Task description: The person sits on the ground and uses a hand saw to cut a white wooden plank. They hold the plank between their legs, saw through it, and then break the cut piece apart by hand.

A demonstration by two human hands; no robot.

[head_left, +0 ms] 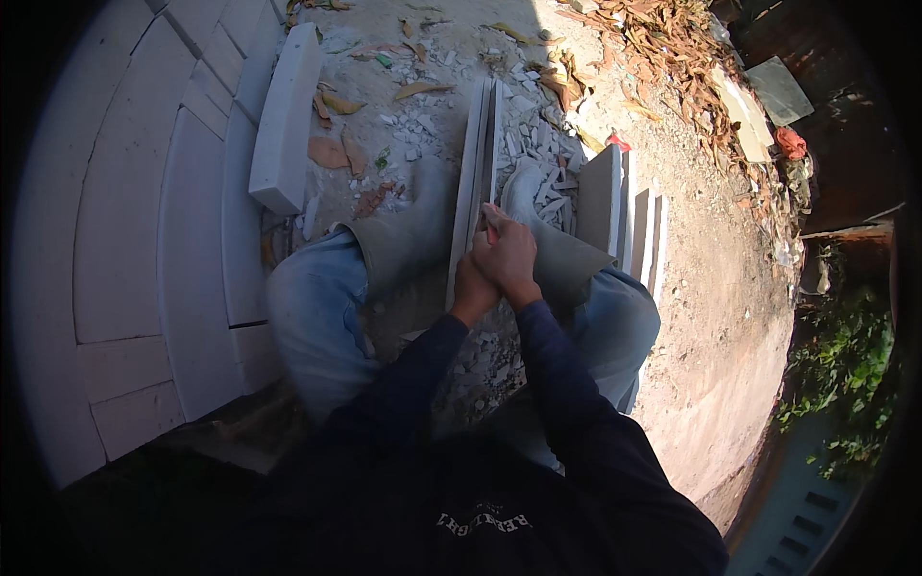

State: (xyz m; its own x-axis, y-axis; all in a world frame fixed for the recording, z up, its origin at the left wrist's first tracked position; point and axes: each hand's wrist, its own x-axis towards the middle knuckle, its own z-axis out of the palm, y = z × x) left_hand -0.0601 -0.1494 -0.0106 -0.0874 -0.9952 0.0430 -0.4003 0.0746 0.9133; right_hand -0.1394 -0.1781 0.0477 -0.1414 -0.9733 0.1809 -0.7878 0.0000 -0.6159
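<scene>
A long, narrow pale slab [471, 182] with a groove along it stands on edge between my boots, pointing away from me. Both my hands are close together over its near half. My right hand [509, 257] is closed around a small tool with a red part [492, 233]; its kind is mostly hidden by the fingers. Just nearer to me, my left hand [473, 290] is pressed against the right one, its fingers curled and partly covered. What the left fingers hold cannot be made out.
Broken white chips [552, 178] lie around the slab. Several upright slabs [615, 206] stand right of my right boot. A white block [288, 120] lies left, beside a pale block wall [192, 221]. Dry leaves [663, 67] cover the far ground.
</scene>
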